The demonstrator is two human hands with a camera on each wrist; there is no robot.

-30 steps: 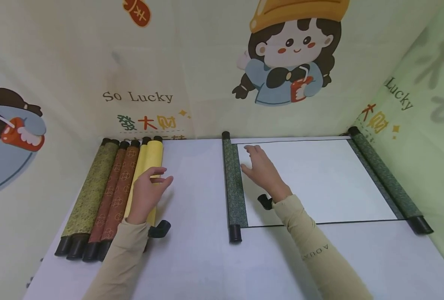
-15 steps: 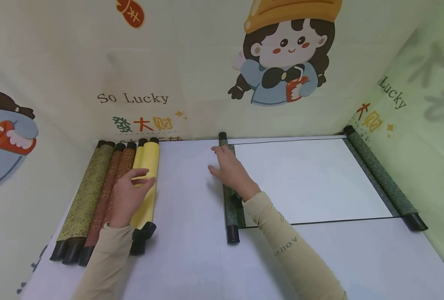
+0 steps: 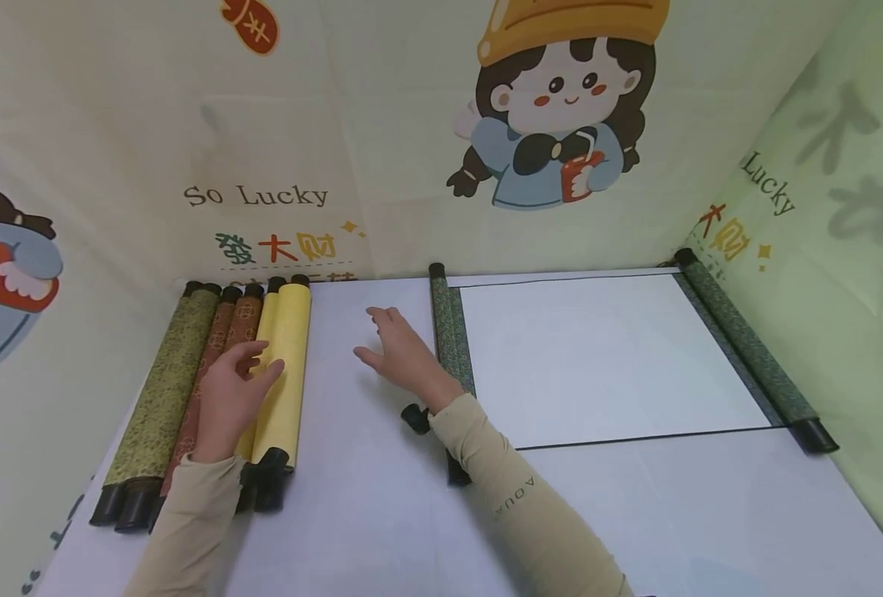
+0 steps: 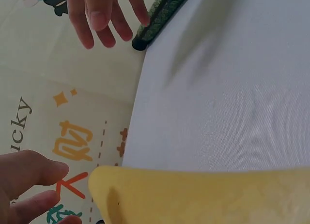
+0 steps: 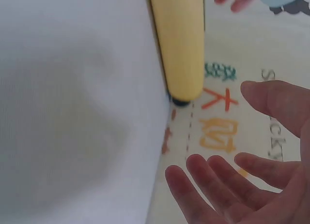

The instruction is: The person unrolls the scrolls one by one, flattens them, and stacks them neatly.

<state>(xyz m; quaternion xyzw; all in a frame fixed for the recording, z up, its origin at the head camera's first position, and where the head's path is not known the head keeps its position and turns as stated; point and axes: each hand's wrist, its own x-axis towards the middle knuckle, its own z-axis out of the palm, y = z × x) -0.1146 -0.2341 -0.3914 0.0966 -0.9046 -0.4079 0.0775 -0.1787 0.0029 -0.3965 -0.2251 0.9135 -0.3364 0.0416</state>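
From the head view, I watch my left grip [image 3: 232, 398] loosely spread over the yellow rolls [image 3: 286, 373], left on the bench [image 3: 366, 531]; my right grip [image 3: 404, 356], also spread, hovers between them and the green scroll [image 3: 598, 356], opened out to the right.

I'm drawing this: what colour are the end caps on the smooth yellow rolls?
The end caps are black, clearest in the head view.

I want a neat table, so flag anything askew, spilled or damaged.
Nothing stands out: the olive scroll, reddish-brown scroll and yellow scroll lie side by side, and the white scroll sheet lies flat between dark green rollers.
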